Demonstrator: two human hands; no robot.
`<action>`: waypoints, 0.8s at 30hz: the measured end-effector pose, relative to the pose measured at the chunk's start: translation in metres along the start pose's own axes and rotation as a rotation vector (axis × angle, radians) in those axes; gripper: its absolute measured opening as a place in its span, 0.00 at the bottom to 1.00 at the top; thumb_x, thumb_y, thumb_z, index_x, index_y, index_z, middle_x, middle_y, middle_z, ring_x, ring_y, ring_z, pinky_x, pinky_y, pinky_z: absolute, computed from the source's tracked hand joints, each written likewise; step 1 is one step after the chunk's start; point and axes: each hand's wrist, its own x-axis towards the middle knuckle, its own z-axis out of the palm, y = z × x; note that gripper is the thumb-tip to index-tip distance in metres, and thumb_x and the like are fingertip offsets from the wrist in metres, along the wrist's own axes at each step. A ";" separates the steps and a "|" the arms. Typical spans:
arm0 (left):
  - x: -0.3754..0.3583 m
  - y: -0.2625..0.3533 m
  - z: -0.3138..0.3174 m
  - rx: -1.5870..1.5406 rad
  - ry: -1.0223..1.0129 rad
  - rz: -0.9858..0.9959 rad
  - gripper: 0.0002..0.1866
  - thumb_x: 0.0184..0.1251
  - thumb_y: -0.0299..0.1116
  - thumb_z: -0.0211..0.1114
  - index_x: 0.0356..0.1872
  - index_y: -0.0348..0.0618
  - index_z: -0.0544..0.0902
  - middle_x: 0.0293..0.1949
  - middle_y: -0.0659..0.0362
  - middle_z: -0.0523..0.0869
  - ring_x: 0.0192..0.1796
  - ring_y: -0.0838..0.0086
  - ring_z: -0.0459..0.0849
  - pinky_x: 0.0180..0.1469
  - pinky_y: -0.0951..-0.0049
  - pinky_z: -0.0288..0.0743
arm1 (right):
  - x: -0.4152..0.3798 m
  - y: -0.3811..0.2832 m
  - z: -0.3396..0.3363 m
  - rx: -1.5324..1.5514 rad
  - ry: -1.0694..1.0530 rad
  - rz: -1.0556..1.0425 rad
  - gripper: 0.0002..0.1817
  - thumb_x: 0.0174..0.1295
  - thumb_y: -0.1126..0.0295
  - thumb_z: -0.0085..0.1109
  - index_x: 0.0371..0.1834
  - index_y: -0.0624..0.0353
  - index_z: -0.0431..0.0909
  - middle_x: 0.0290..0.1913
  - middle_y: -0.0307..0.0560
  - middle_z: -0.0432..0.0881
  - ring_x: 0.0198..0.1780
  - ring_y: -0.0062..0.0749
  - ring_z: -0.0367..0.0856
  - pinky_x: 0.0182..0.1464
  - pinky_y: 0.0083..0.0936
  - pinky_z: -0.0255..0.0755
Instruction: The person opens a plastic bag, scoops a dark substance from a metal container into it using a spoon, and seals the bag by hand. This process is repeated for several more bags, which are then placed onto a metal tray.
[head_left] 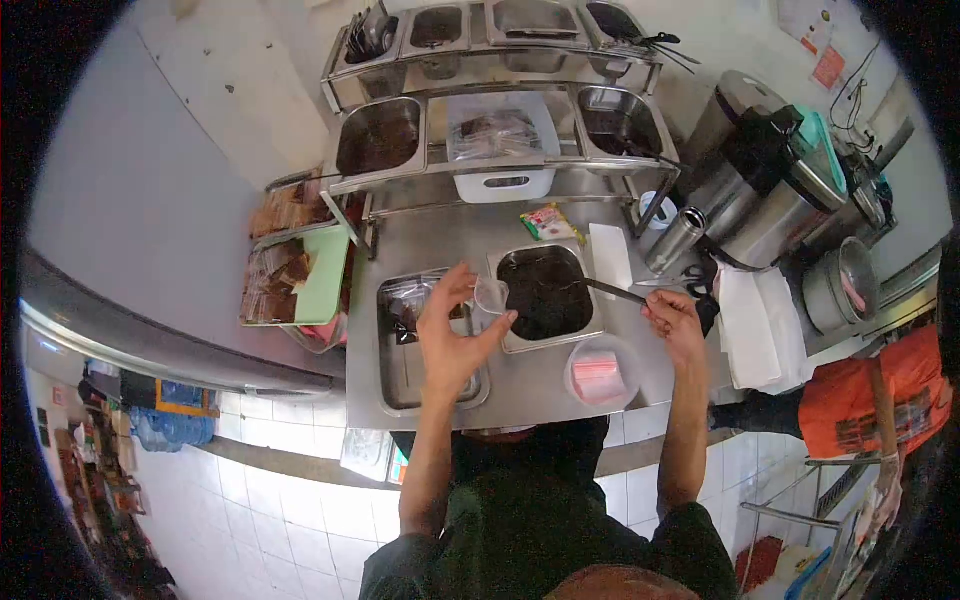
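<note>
My left hand (453, 335) grips a small clear plastic cup (491, 295) between thumb and fingers, just left of a square metal pan (598, 330). Dark, nearly black contents (548, 297) fill much of that pan. My right hand (673, 318) is closed on the handle of a ladle or spoon (620, 291); its far end reaches into the pan, so I cannot make out its head. Below my left hand lies a metal tray (385, 375) with plastic-wrapped dark items. A round clear tub (620, 375) with pink-and-white packets stands near the counter's front edge.
A two-level metal rack (450, 175) at the back carries several steel pans and a white basket (507, 187). A green tray (325, 270) with packets stands left. Tall metal urns (745, 190), a steel flask (678, 240) and white paper or cloth (760, 330) are right.
</note>
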 end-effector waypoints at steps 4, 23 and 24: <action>0.005 0.003 0.007 -0.004 0.024 0.002 0.45 0.45 0.29 0.87 0.69 0.39 0.75 0.53 0.51 0.87 0.51 0.69 0.88 0.55 0.68 0.83 | -0.006 0.017 0.006 0.033 0.133 -0.006 0.12 0.69 0.65 0.66 0.30 0.61 0.85 0.20 0.27 0.69 0.20 0.12 0.60 0.23 0.17 0.47; 0.017 0.013 0.054 -0.095 0.031 0.019 0.47 0.49 0.32 0.85 0.71 0.40 0.69 0.47 0.50 0.89 0.45 0.65 0.91 0.50 0.65 0.84 | -0.027 -0.108 0.034 -0.063 0.081 -0.211 0.13 0.70 0.62 0.67 0.29 0.59 0.85 0.23 0.30 0.76 0.19 0.12 0.62 0.22 0.17 0.54; 0.018 0.015 0.055 -0.114 0.032 0.008 0.47 0.48 0.32 0.86 0.71 0.41 0.70 0.47 0.51 0.89 0.45 0.66 0.91 0.51 0.66 0.84 | -0.026 -0.109 0.035 -0.095 0.075 -0.220 0.14 0.70 0.61 0.67 0.29 0.59 0.85 0.22 0.30 0.76 0.19 0.11 0.62 0.22 0.17 0.52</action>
